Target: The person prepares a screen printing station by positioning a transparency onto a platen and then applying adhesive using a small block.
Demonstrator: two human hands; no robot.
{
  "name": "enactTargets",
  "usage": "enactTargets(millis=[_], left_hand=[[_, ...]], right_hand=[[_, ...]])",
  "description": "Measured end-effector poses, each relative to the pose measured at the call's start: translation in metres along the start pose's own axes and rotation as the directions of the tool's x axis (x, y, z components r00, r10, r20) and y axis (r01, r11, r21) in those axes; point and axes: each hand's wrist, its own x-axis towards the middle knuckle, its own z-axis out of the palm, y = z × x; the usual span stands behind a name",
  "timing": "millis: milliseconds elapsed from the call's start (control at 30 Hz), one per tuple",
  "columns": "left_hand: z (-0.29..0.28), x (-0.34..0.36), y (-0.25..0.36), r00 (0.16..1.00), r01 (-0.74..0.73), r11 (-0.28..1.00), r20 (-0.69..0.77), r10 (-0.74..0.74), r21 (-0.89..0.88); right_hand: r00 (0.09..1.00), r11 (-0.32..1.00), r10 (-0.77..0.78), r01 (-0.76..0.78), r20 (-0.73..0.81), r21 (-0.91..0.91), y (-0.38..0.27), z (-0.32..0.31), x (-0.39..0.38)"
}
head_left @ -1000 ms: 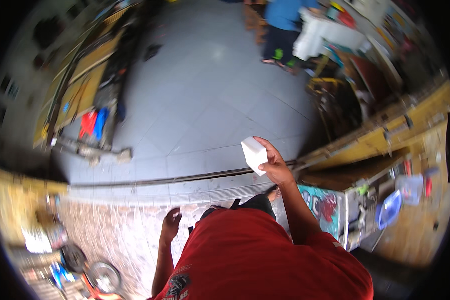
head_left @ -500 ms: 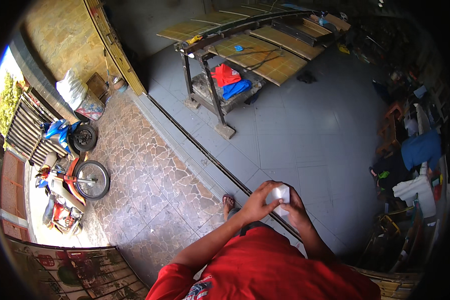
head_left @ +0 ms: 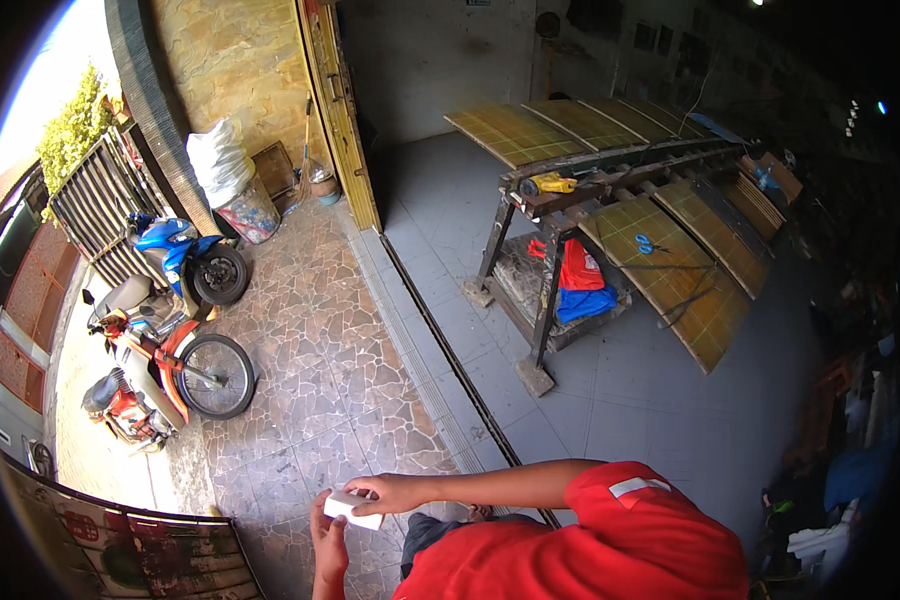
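Observation:
At the bottom centre I hold a small white block (head_left: 353, 510) low in front of my body with both hands. My left hand (head_left: 330, 540) grips its left end, thumb against it. My right hand (head_left: 390, 491) comes across from the right with fingers curled over its top. The patterned stone paving (head_left: 290, 420) shows beneath them.
Two motorcycles, one red (head_left: 155, 370), one blue (head_left: 180, 255), stand at left by a slatted gate (head_left: 105, 205). A rack with yellowish boards (head_left: 680, 300) holds scissors (head_left: 650, 243) and red and blue cloths (head_left: 578, 270). A floor rail (head_left: 440, 355) divides paving from grey tiles.
The view has swung round from the grey-floored room toward the motorcycles. My left hand, empty a second ago, now shares the white block with my right, and both have moved left.

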Motion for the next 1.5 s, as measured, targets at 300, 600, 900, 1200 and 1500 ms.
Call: enactTargets(millis=[300, 600, 900, 1200, 1500], left_hand=[[-0.026, 0.189, 0.03, 0.913, -0.297, 0.954, -0.283, 0.295, 0.037], [0.139, 0.518, 0.161, 0.598, -0.688, 0.579, 0.794, 0.109, 0.438], [0.264, 0.714, 0.168, 0.489, -0.63, 0.698, 0.872, 0.016, 0.34], [0.254, 0.905, 0.164, 0.916, -0.079, 0.996, 0.397, 0.057, 0.041], [0.328, 1.161, 0.183, 0.832, 0.027, 0.995, 0.55, -0.077, 0.099]], right_hand=[[0.994, 1.0, -0.028, 0.028, 0.107, 0.0, -0.014, -0.135, 0.173], [0.876, 0.777, 0.121, 0.208, -0.466, 0.594, 0.001, -0.388, 0.113], [0.833, 0.445, 0.029, 0.484, -0.552, 0.754, 0.022, -0.589, 0.146], [0.666, 0.834, -0.107, 0.465, -0.738, 0.298, -0.053, -0.813, 0.277], [0.48, 0.94, -0.189, 0.341, -0.857, -0.017, -0.083, -1.014, 0.348]])
